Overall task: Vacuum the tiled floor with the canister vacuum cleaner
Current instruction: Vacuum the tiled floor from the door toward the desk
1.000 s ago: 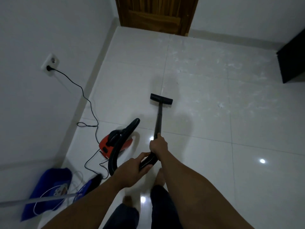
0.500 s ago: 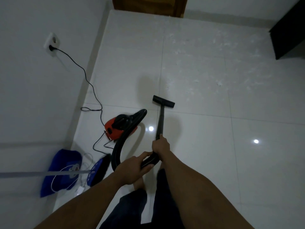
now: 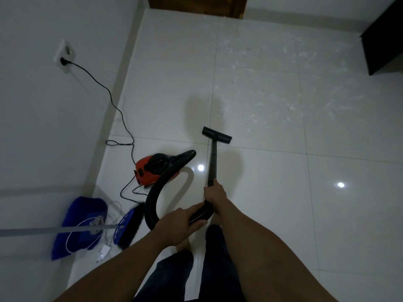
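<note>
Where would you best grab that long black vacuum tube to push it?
Near its upper end, from above, where the right hand grips it: the tube is slim, straight and slopes away down to the floor head. The left hand holds the hose.

We see the room through one wide-angle camera worn on the head, facing forward and tilted steeply down. Both forearms enter from the bottom edge, so the left hand (image 3: 177, 225) gripping the hose (image 3: 152, 199) and the right hand (image 3: 214, 194) gripping the wand (image 3: 212, 164) lie close beneath the lens, just below the middle. Ahead of the right hand the floor nozzle (image 3: 216, 135) is near, and the tiled floor (image 3: 283, 192) runs on well beyond it to the door (image 3: 196, 3) at the top edge. Out to the left of the left hand the wall (image 3: 43, 127) leans inward, bowed by the lens.
</note>
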